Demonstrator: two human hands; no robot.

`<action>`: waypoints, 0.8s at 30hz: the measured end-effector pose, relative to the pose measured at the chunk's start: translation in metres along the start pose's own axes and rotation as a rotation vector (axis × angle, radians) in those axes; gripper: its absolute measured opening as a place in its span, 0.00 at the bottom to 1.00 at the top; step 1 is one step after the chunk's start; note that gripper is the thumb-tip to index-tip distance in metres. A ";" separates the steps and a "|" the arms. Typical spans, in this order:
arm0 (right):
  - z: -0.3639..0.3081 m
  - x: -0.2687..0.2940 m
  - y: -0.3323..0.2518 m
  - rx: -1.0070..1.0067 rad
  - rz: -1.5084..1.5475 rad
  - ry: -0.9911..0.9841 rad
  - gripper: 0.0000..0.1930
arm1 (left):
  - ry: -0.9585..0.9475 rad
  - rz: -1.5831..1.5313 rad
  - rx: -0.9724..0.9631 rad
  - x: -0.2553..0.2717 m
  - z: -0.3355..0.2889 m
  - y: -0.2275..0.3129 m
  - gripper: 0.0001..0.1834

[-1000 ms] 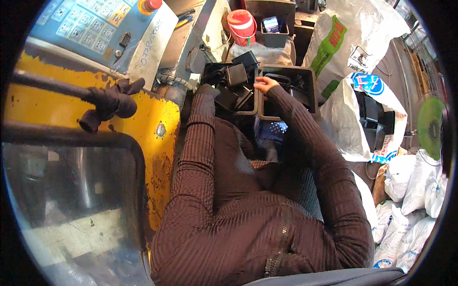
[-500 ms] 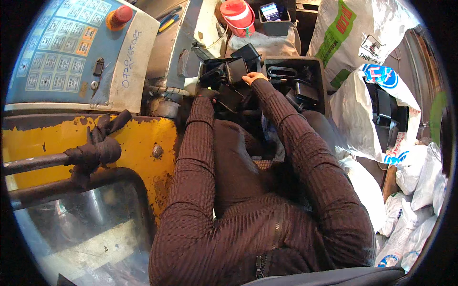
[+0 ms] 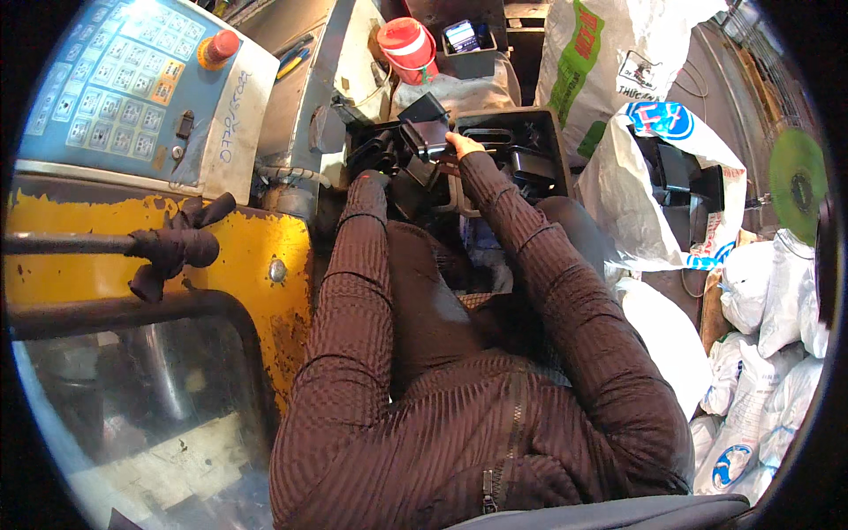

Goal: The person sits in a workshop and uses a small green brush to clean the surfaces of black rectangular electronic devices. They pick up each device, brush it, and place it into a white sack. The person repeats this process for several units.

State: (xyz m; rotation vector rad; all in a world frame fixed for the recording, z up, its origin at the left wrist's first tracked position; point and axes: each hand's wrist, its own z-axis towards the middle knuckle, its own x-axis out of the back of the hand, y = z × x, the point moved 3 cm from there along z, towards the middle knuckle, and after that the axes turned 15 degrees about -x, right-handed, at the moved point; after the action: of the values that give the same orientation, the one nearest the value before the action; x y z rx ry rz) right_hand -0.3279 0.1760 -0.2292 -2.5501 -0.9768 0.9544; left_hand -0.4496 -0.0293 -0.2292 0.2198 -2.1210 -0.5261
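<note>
My right hand (image 3: 465, 144) is closed on the edge of a glossy black plastic part (image 3: 433, 138), boxy in shape, held over a heap of similar parts. To its left, my left hand (image 3: 372, 177) is low beside the heap; it looks dark, perhaps gloved, and its fingers cannot be made out. Several black plastic parts (image 3: 378, 152) lie jumbled just beyond that hand. Under and right of my right wrist stands a black crate (image 3: 560, 141) with more black parts (image 3: 533, 164) in it. What the left hand touches is hidden.
A blue machine control panel (image 3: 115, 79) with a red knob (image 3: 221, 46) stands left, above a yellow machine body (image 3: 256, 252). Beyond the heap are a red bucket (image 3: 406, 46) and a phone (image 3: 461, 36) in a grey tub. White sacks (image 3: 618, 203) crowd the right side.
My view has shifted, so the scene sits further left. The black part in my right hand has turned, its glossy face now tilted. My left hand stays near the heap.
</note>
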 end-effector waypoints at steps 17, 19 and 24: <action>-0.014 0.015 0.079 0.255 -0.712 -0.099 0.32 | 0.319 -0.308 -0.757 0.021 -0.141 0.053 0.15; -0.046 0.013 0.060 0.298 -0.864 -0.124 0.34 | 0.013 -1.346 -0.327 0.006 -0.158 0.083 0.17; -0.140 0.015 0.040 0.678 -1.030 0.108 0.33 | -0.097 -1.207 -0.372 -0.005 -0.103 0.070 0.20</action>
State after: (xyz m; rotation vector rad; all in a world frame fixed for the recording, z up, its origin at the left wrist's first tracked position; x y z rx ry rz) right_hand -0.2072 0.1564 -0.1486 -1.2473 -1.3823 0.6356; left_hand -0.3598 0.0053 -0.1508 1.2924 -1.7293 -1.6070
